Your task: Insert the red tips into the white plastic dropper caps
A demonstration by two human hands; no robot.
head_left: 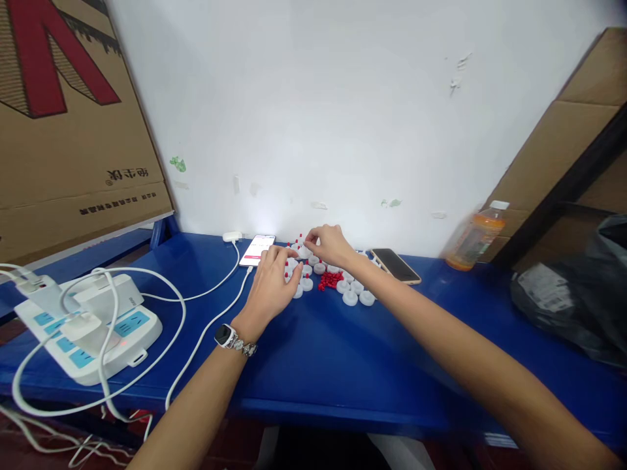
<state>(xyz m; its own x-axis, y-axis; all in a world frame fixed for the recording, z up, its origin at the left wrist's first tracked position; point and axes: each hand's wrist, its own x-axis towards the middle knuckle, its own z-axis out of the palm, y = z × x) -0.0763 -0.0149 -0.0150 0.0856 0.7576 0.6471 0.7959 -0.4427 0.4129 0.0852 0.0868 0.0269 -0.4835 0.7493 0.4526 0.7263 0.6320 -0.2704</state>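
White caps [351, 297], small round discs, are clustered at the far middle of the blue surface [343, 365], close to the white wall [343, 117]; some carry a small red tip, and a heap of red pegs [330, 280] lies among them.

A large cardboard box [63, 124] with a red mark is propped at the far left, and brown cardboard panels [553, 143] are leaned against the wall at the right. A dark plastic bag [578, 300] is seen on the right end of the surface. A white power strip [88, 333] with blue sockets rests at the left, with white cables [196, 339] looped around it and led toward a lit phone [257, 250] lying beside the caps. A bottle [474, 236] of orange drink is stood near the wall at the right. A second, dark phone [395, 265] lies just right of the caps.

The left hand [272, 282], with a wristwatch [226, 335] worn below it, is laid over the left edge of the cluster, fingers curled down onto the caps; whether anything is gripped cannot be told. The right hand [329, 244] is held over the far caps, thumb and forefinger pinched together; what is pinched is too small to tell.
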